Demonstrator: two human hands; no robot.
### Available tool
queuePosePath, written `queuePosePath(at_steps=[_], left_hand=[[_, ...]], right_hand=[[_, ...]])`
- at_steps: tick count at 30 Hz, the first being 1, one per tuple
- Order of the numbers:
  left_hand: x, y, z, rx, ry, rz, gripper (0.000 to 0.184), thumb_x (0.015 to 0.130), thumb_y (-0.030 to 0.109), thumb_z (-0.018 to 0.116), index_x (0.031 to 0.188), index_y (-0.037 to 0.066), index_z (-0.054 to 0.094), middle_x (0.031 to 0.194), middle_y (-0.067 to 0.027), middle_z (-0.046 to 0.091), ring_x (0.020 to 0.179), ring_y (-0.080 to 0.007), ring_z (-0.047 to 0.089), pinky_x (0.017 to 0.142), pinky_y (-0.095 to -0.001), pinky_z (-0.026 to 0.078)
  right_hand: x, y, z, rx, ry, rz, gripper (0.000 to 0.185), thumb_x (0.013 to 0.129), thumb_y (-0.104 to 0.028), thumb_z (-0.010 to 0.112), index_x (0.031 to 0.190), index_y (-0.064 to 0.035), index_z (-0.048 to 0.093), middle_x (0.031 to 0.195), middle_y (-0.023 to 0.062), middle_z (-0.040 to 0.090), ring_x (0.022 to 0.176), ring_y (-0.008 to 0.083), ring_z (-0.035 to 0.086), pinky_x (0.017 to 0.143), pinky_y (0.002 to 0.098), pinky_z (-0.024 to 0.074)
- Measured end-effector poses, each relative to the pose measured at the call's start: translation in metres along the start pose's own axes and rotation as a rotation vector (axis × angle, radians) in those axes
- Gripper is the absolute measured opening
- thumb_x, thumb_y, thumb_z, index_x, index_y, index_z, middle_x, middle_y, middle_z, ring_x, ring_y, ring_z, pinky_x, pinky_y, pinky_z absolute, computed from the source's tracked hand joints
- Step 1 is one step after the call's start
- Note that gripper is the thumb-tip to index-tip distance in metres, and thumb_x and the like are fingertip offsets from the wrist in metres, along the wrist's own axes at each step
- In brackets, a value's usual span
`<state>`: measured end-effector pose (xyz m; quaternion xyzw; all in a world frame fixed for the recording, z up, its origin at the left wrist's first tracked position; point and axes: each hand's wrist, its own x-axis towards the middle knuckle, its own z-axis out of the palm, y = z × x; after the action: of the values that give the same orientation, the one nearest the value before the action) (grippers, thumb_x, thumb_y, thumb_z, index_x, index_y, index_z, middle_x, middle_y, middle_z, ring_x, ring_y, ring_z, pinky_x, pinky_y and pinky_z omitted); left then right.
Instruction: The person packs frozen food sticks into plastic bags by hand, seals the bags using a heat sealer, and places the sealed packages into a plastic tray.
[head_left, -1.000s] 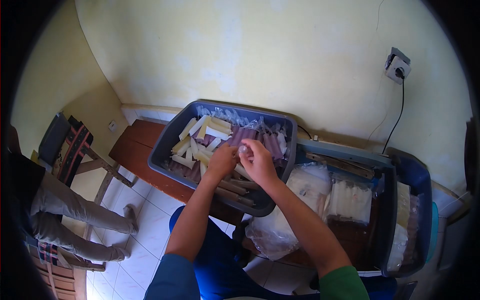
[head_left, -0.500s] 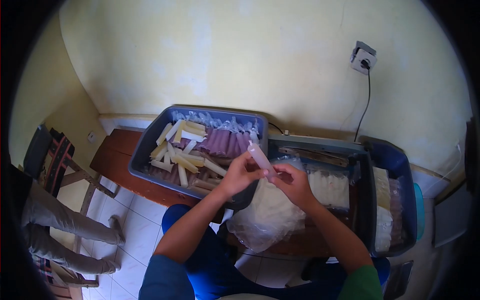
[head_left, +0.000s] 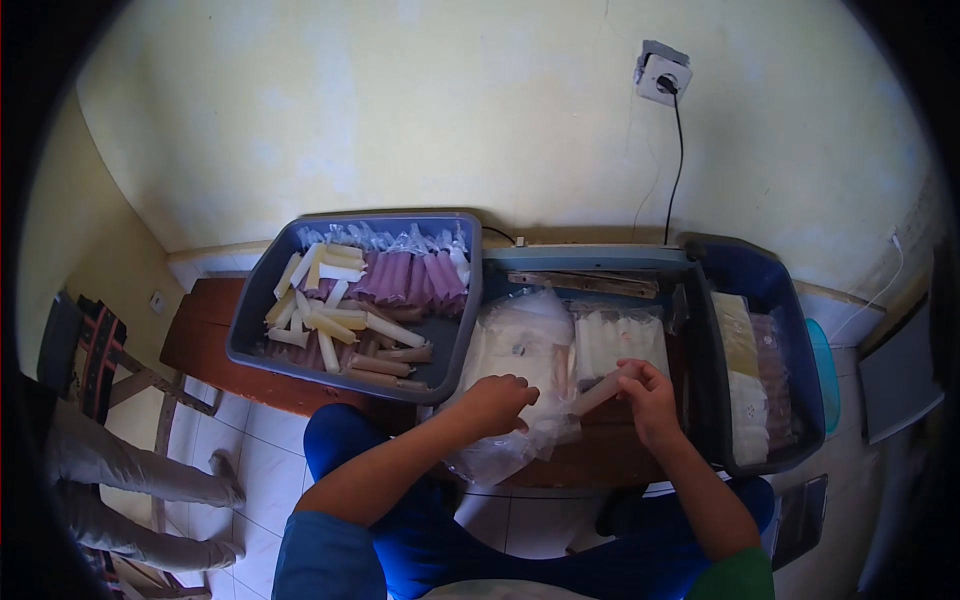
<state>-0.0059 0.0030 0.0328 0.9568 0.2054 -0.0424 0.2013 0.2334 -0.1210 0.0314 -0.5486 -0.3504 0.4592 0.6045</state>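
Observation:
My right hand (head_left: 650,402) pinches a pale pinkish-brown ice pop (head_left: 603,392), a filled plastic tube, tilted low over the bench. My left hand (head_left: 500,405) hovers by the clear plastic bags (head_left: 520,350), its fingers loosely curled and apart, with nothing visible in them. Beside the bags lies a clear pack of white ice pops (head_left: 615,340), just beyond my right hand. In the grey tub (head_left: 240,335) to the left, purple ice pops (head_left: 405,277) stand in a row, with loose white and yellowish ones (head_left: 340,320) and brownish ones (head_left: 385,367) near them.
A dark blue tub (head_left: 800,380) at the right holds packed yellowish and brownish tubes. Everything stands along a reddish-brown wooden bench (head_left: 205,325) against the wall. A cable hangs from the wall socket (head_left: 663,80). At the left another person's legs (head_left: 140,460) show beside a chair.
My hands have parted. The ice pop, earlier between both hands, is now in my right hand alone, lower and farther right. The camera view has shifted slightly.

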Motion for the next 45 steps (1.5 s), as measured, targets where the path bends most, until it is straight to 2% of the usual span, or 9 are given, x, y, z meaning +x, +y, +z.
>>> queuePosePath(at_steps=[3, 8, 12, 20, 27, 29, 32, 38, 45], left_hand=[[0.005, 0.001, 0.016, 0.082, 0.014, 0.019, 0.039, 0.071, 0.028, 0.078, 0.098, 0.006, 0.060, 0.099, -0.0115, 0.062, 0.103, -0.0304, 0.059, 0.083, -0.0416, 0.049], [0.012, -0.008, 0.037, 0.128, -0.025, 0.052, 0.025, 0.078, 0.022, 0.069, 0.095, 0.006, 0.061, 0.096, -0.0116, 0.062, 0.097, -0.0306, 0.061, 0.078, -0.0422, 0.051], [0.012, -0.011, 0.034, 0.094, -0.014, 0.006, 0.013, 0.084, 0.017, 0.057, 0.089, 0.007, 0.064, 0.087, -0.0114, 0.065, 0.082, -0.0317, 0.065, 0.072, -0.0439, 0.052], [0.013, -0.009, 0.026, 0.072, 0.179, -0.049, 0.014, 0.085, 0.017, 0.055, 0.086, 0.007, 0.065, 0.081, -0.0111, 0.067, 0.076, -0.0308, 0.067, 0.067, -0.0438, 0.053], [0.013, -0.007, 0.029, 0.026, 0.310, 0.001, 0.012, 0.087, 0.015, 0.052, 0.087, 0.004, 0.058, 0.077, -0.0140, 0.066, 0.071, -0.0329, 0.067, 0.062, -0.0434, 0.053], [0.013, -0.008, 0.030, 0.033, 0.314, 0.006, 0.012, 0.087, 0.016, 0.053, 0.087, 0.005, 0.058, 0.078, -0.0125, 0.066, 0.070, -0.0322, 0.066, 0.061, -0.0435, 0.053], [0.011, -0.009, 0.032, 0.035, 0.323, 0.023, 0.011, 0.088, 0.017, 0.054, 0.087, 0.006, 0.058, 0.077, -0.0112, 0.066, 0.069, -0.0316, 0.066, 0.060, -0.0436, 0.053], [0.008, -0.014, 0.036, 0.023, 0.336, 0.081, 0.012, 0.087, 0.016, 0.055, 0.087, 0.005, 0.058, 0.076, -0.0117, 0.066, 0.068, -0.0320, 0.066, 0.060, -0.0435, 0.053], [0.009, -0.019, 0.039, 0.067, 0.214, 0.121, 0.015, 0.087, 0.020, 0.057, 0.088, 0.005, 0.058, 0.077, -0.0118, 0.067, 0.070, -0.0325, 0.066, 0.062, -0.0439, 0.052]], right_hand=[[-0.004, 0.003, 0.007, 0.117, 0.164, -0.032, 0.029, 0.090, -0.008, 0.060, 0.116, -0.0001, 0.050, 0.095, 0.0096, 0.063, 0.076, 0.0145, 0.062, 0.071, 0.0265, 0.0507], [-0.017, 0.001, 0.009, 0.081, 0.098, 0.364, 0.034, 0.093, -0.017, 0.057, 0.119, -0.0036, 0.041, 0.093, 0.0149, 0.059, 0.059, 0.0187, 0.059, 0.056, 0.0362, 0.0527], [-0.024, 0.018, 0.012, -0.017, 0.081, 0.465, 0.038, 0.089, -0.011, 0.060, 0.120, -0.0028, 0.040, 0.096, 0.0148, 0.058, 0.063, 0.0179, 0.060, 0.059, 0.0330, 0.0527], [-0.045, 0.009, 0.041, -0.160, -0.383, 0.243, 0.046, 0.079, 0.004, 0.060, 0.122, 0.0008, 0.044, 0.111, 0.0184, 0.057, 0.084, 0.0220, 0.067, 0.070, 0.0298, 0.0544], [-0.051, 0.042, 0.063, -0.538, -0.301, 0.190, 0.036, 0.083, -0.001, 0.060, 0.117, 0.0045, 0.050, 0.115, 0.0268, 0.056, 0.092, 0.0308, 0.067, 0.077, 0.0352, 0.0558], [-0.052, 0.063, 0.066, -0.939, -0.137, -0.490, 0.036, 0.080, -0.002, 0.060, 0.115, 0.0045, 0.052, 0.115, 0.0278, 0.054, 0.102, 0.0387, 0.061, 0.084, 0.0405, 0.0527], [-0.056, 0.059, 0.077, -0.866, -0.107, -0.419, 0.040, 0.076, -0.003, 0.061, 0.116, 0.0024, 0.053, 0.116, 0.0266, 0.052, 0.109, 0.0428, 0.054, 0.089, 0.0459, 0.0484], [-0.045, 0.064, 0.077, -1.204, -0.189, -0.423, 0.026, 0.080, -0.005, 0.057, 0.105, 0.0005, 0.055, 0.104, 0.0199, 0.053, 0.081, 0.0387, 0.064, 0.069, 0.0450, 0.0559], [-0.029, 0.090, 0.081, -1.332, -0.125, -0.469, 0.024, 0.082, -0.014, 0.063, 0.103, -0.0042, 0.056, 0.100, 0.0161, 0.053, 0.070, 0.0365, 0.064, 0.060, 0.0441, 0.0558]])
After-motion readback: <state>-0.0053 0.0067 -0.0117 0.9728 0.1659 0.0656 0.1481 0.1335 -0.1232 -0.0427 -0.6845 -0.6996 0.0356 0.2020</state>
